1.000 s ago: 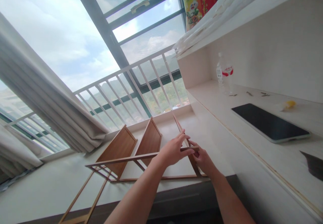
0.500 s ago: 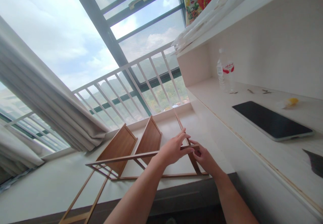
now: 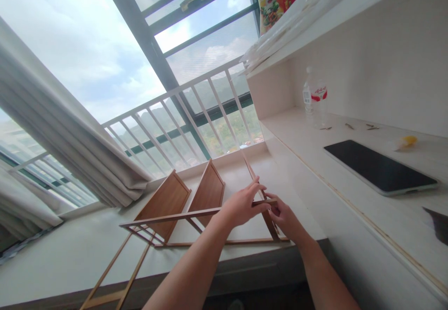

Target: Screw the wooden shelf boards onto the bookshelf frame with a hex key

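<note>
Both hands meet at the right end of the wooden rack frame (image 3: 182,217) lying on the pale windowsill (image 3: 63,258). The left hand (image 3: 241,205) lies over the top rail, fingers stretched forward along it and closed around the bar. The right hand (image 3: 285,217) sits just behind the frame's upright end piece, curled at the joint; its fingertips are hidden by the wood and by the left hand, so the exact grip is hard to read. Two slatted shelf panels (image 3: 208,191) lean up inside the frame. The frame's lower left corner runs off the bottom edge. A dark tablet (image 3: 380,168) lies on the desk shelf (image 3: 301,137) to the right, beyond it a water bottle (image 3: 314,98).
</note>
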Tool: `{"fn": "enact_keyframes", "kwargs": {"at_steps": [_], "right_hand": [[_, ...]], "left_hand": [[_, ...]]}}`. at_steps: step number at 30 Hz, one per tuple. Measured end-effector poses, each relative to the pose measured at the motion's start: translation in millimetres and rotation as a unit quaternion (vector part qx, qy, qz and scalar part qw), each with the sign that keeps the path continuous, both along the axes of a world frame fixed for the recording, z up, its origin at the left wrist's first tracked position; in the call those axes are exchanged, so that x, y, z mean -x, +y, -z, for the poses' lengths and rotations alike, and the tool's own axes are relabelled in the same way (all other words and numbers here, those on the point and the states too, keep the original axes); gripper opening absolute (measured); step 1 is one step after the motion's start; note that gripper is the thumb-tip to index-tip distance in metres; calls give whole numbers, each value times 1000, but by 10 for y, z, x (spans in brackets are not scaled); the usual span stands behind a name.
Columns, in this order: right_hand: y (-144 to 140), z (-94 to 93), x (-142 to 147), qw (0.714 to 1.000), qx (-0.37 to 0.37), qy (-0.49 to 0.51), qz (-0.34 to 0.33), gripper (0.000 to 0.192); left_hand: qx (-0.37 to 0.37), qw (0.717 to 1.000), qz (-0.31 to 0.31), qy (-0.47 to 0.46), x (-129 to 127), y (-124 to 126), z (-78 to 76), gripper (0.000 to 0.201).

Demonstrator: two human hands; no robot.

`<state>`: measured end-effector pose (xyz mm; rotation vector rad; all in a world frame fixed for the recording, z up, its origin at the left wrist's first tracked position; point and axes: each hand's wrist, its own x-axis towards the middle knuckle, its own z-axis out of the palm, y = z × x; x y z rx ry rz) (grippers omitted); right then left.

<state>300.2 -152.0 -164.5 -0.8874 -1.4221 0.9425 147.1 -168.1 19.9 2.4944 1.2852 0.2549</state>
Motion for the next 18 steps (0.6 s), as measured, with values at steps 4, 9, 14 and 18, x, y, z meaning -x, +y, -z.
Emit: {"fn": "enact_keyframes", "kwargs": {"at_steps": [4, 9, 14, 18], "right_hand": [[5, 5, 0, 1000, 2, 5, -4, 52], [-1, 1, -8, 1000, 6, 3, -7, 52], [-38, -26, -29, 1000, 12, 6, -7, 53], [-85, -67, -78, 1000, 9, 7, -6, 48]], "left_hand": [[-1, 1000, 6, 2, 0, 10, 2, 47], [-5, 1000, 7, 7, 9, 6, 2, 45], [-8, 1000, 15, 1, 4, 2, 7, 43], [0, 1000, 16, 0, 0, 6, 3, 42]]}}
